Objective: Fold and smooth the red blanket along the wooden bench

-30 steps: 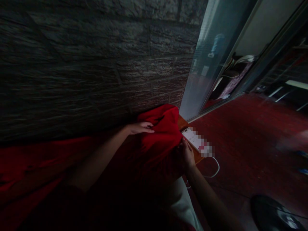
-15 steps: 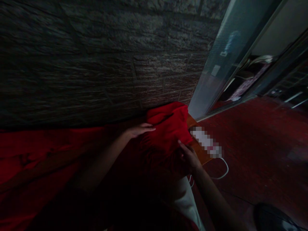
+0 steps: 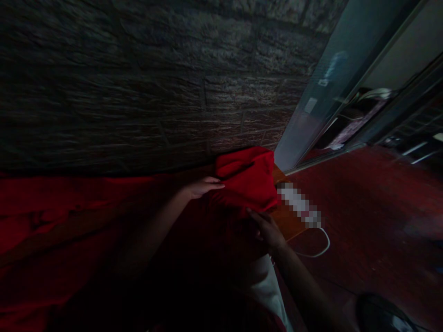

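Observation:
A red cloth point(image 3: 251, 182), folded and slightly rumpled, lies on a brown wooden surface point(image 3: 289, 223) against the wall. My left hand point(image 3: 204, 186) is at the cloth's left edge, its fingers stretched out to the right and nothing visibly gripped. At the cloth's near edge is my right hand point(image 3: 266, 227), with the thumb or a finger pointing up and left. Its lower fingers are curled in deep shadow, so any fabric in them cannot be made out. More red cloth point(image 3: 72, 196) spreads along the far left.
A dark stone-patterned wall point(image 3: 166, 92) rises behind the surface. At its right end lies a blurred-out white object point(image 3: 299, 203) with a white cable point(image 3: 328, 240) looping over the red floor point(image 3: 374, 216). A round dark object point(image 3: 380, 313) stands at the lower right.
My right hand has moved a little left and down, and the near edge of the folded cloth looks straighter. My left hand has hardly moved. The view has shifted slightly.

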### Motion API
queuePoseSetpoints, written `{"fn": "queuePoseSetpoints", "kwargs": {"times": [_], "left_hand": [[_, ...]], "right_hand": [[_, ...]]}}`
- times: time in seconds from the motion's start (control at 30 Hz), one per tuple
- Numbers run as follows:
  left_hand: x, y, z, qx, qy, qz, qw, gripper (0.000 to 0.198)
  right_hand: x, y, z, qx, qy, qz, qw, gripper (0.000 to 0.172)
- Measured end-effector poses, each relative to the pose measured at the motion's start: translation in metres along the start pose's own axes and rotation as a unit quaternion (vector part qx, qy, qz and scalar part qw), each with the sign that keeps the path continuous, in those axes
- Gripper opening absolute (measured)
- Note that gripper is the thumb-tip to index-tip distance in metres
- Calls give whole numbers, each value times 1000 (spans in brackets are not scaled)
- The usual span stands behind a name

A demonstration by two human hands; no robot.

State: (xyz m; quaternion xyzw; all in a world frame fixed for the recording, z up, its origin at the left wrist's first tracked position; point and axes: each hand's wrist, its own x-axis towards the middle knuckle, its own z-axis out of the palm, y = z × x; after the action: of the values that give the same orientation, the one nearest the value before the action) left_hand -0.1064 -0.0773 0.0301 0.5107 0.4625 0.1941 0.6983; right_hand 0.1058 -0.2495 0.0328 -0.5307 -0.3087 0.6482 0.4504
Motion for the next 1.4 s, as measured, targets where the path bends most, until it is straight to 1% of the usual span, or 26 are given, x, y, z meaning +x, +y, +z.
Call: {"fn": "queuePoseSetpoints", "kwargs": {"times": [0.07, 0.13, 0.17, 0.27, 0.33, 0.4, 0.53, 0.6, 0.7, 0.77, 0.83, 0.9, 0.93, 0.97, 1.03, 1.07, 1.1, 1.13, 1.17, 1.23, 1.27, 1.3, 1.33, 1.37, 1.4], "left_hand": [[-1, 2, -3, -16, -1, 14, 1000, 56], [-3, 4, -5, -14, 11, 20, 1000, 57], [-4, 5, -6, -5, 19, 16, 1000, 58], [-5, 3, -5, 32, 31, -16, 999, 59], [-7, 2, -4, 47, 35, -29, 998, 59], [-10, 2, -6, 56, 10, -24, 998, 57], [-15, 6, -12, 68, -106, -1, 992, 48], [-15, 7, -15, 78, -123, -1, 989, 44], [-11, 4, -20, 114, -106, 0, 988, 42], [-8, 1, -23, 155, -78, 18, 985, 40], [-7, 0, -25, 197, -42, 40, 979, 38], [-8, 1, -27, 224, -24, 45, 973, 39], [-10, 2, -27, 229, -31, 37, 972, 40], [-12, 4, -28, 226, -48, 25, 973, 42], [-17, 9, -29, 199, -87, 9, 976, 44], [-18, 11, -30, 184, -99, 9, 978, 45], [-20, 13, -31, 176, -104, 14, 979, 45], [-20, 13, -33, 181, -103, 17, 978, 45], [-21, 14, -35, 200, -99, 15, 975, 44], [-20, 13, -41, 263, -88, -8, 961, 43], [-19, 12, -45, 292, -81, -20, 953, 42], [-18, 13, -48, 313, -71, -21, 947, 40], [-18, 13, -51, 327, -59, -8, 943, 38], [-17, 14, -54, 336, -44, 16, 941, 36], [-17, 15, -55, 343, -32, 44, 938, 34]], "right_hand": [[-3, -1, 4, 66, 20, -2, 998, 52], [-6, 2, 8, 89, 28, 7, 996, 50], [-6, 4, 10, 72, 21, 17, 997, 51], [-6, 15, 16, -18, -33, 41, 998, 59], [-7, 20, 18, -41, -49, 43, 997, 60], [-8, 22, 19, -27, -39, 40, 998, 59], [-12, 25, 22, 17, -23, 38, 999, 58], [-14, 28, 24, 3, -29, 36, 999, 58], [-14, 30, 25, -67, -30, 26, 997, 57], [-14, 30, 24, -113, -26, 19, 993, 55], [-15, 29, 22, -128, -22, 19, 991, 51], [-19, 25, 21, -75, -22, 37, 996, 47], [-22, 22, 21, -22, -30, 53, 998, 45], [-25, 19, 22, 42, -43, 72, 996, 43], [-30, 13, 26, 158, -73, 101, 979, 39], [-32, 12, 28, 192, -86, 110, 971, 36], [-34, 12, 30, 202, -94, 114, 968, 33], [-36, 14, 31, 187, -95, 116, 971, 31], [-36, 18, 31, 150, -91, 117, 977, 30], [-38, 27, 26, 29, -91, 113, 989, 34], [-39, 30, 21, -43, -103, 108, 988, 37], [-40, 33, 16, -112, -122, 100, 981, 38], [-41, 33, 10, -172, -145, 88, 970, 39], [-42, 30, 5, -223, -164, 71, 958, 38], [-43, 27, 2, -264, -171, 44, 948, 35]]}}
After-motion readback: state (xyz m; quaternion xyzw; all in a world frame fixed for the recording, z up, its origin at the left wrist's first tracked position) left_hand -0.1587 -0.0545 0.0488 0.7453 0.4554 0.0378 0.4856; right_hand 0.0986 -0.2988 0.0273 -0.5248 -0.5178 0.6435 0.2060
